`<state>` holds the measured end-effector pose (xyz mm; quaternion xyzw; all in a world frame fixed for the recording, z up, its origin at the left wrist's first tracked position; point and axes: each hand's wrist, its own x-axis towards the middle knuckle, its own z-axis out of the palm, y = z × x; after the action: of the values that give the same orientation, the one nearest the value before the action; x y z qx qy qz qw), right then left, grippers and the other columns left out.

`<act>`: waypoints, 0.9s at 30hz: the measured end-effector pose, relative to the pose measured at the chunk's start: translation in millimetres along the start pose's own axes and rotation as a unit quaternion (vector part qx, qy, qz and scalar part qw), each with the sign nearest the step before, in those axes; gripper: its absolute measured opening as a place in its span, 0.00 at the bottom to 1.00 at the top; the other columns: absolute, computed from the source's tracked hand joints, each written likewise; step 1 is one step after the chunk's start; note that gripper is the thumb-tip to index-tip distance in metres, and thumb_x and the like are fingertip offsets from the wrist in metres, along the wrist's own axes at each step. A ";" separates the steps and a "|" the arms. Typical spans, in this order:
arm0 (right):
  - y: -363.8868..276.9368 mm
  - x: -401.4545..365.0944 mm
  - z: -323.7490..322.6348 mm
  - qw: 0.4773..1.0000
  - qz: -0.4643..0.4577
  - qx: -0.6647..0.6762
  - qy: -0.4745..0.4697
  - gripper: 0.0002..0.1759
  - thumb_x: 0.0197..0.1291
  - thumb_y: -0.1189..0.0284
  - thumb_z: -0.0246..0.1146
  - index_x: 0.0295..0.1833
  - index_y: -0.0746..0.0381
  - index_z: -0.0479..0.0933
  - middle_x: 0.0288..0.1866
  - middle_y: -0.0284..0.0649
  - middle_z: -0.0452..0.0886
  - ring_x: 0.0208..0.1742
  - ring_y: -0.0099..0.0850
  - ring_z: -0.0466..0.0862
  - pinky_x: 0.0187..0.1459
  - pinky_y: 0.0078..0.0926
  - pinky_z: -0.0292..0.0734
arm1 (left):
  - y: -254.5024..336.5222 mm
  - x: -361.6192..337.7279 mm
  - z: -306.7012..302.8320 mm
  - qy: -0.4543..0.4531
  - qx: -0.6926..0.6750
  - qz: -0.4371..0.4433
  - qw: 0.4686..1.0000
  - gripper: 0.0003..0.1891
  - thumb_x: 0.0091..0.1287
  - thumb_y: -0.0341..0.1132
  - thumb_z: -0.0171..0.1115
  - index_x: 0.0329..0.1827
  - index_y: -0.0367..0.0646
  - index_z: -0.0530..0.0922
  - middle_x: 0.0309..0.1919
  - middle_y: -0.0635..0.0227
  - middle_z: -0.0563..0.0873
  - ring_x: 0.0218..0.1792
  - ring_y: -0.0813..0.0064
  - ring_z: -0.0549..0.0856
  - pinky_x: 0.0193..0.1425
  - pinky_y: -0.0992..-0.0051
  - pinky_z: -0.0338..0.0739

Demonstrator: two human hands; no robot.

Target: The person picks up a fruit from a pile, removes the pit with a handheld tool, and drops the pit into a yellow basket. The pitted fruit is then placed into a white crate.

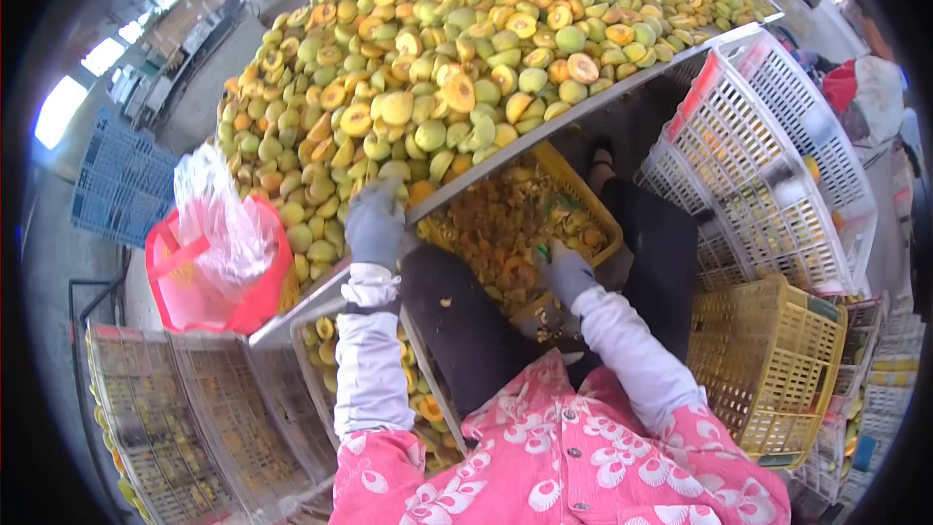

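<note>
Head view: the left hand (374,224), in a grey glove, rests curled on the near edge of the grey metal desk (632,97). It touches the pile of green and yellow halved fruit (437,68) that covers the desk; whether it grips a piece cannot be told. The right hand (566,272), also gloved, is closed as a fist around a small green object (542,253). It hangs over the yellow plastic basket of orange-brown fruit scraps (595,206), which sits below the desk's near edge. A red plastic basket lined with a clear bag (209,301) stands at the desk's near left corner. A white plastic crate (768,156) and a yellow plastic crate (768,360) stand to the right.
</note>
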<state>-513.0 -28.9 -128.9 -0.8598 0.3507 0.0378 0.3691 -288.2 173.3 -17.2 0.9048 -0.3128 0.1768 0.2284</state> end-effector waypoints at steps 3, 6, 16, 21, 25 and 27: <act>-9.6 -9.0 -15.8 0.998 0.007 0.063 0.023 0.25 0.71 0.50 0.55 0.53 0.63 0.75 0.42 0.59 0.84 0.48 0.56 0.84 0.49 0.48 0.77 | -5.0 40.0 19.0 -0.116 0.069 0.052 0.990 0.13 0.63 0.33 0.63 0.51 0.50 0.84 0.45 0.54 0.84 0.50 0.53 0.84 0.52 0.57 0.79; -19.7 -22.9 -27.6 0.983 -0.114 0.140 0.032 0.22 0.71 0.53 0.57 0.53 0.62 0.75 0.42 0.58 0.84 0.45 0.57 0.84 0.47 0.45 0.77 | -13.7 40.3 17.4 -0.178 0.125 0.010 0.976 0.14 0.61 0.35 0.64 0.51 0.51 0.84 0.43 0.54 0.85 0.47 0.52 0.85 0.51 0.55 0.79; -118.6 -79.8 -71.8 0.923 -0.213 0.318 -0.047 0.17 0.71 0.58 0.59 0.48 0.63 0.75 0.34 0.57 0.82 0.39 0.56 0.83 0.40 0.42 0.76 | 65.5 -29.8 -12.6 -0.064 -0.591 -0.209 0.776 0.14 0.69 0.35 0.61 0.52 0.36 0.77 0.41 0.65 0.85 0.38 0.74 0.84 0.46 0.72 0.79; -117.6 -90.0 -73.2 0.905 -0.249 0.345 0.012 0.18 0.72 0.59 0.58 0.49 0.65 0.74 0.34 0.58 0.82 0.39 0.58 0.83 0.40 0.43 0.76 | 125.5 -44.2 -31.7 -0.070 -0.596 -0.070 0.797 0.21 0.72 0.45 0.57 0.57 0.35 0.75 0.48 0.63 0.83 0.48 0.75 0.80 0.55 0.74 0.75; -115.1 -98.2 -76.3 0.911 -0.204 0.358 -0.003 0.18 0.73 0.59 0.56 0.49 0.65 0.74 0.34 0.58 0.82 0.40 0.58 0.83 0.40 0.44 0.76 | 157.4 -49.0 -43.5 -0.032 -0.685 -0.118 0.719 0.25 0.75 0.51 0.50 0.58 0.34 0.75 0.47 0.63 0.83 0.48 0.73 0.80 0.56 0.73 0.74; -117.7 -104.3 -80.0 0.901 -0.202 0.384 -0.009 0.18 0.73 0.59 0.56 0.49 0.65 0.73 0.34 0.57 0.82 0.40 0.58 0.83 0.39 0.43 0.76 | 159.7 -50.5 -44.8 -0.039 -0.599 -0.087 0.795 0.30 0.78 0.56 0.41 0.57 0.34 0.76 0.47 0.63 0.83 0.47 0.73 0.80 0.55 0.72 0.74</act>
<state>-532.7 34.9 34.4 -0.7032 0.1529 -0.1674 0.6739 -436.9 109.4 45.1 0.6170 -0.2852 -0.1014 0.7265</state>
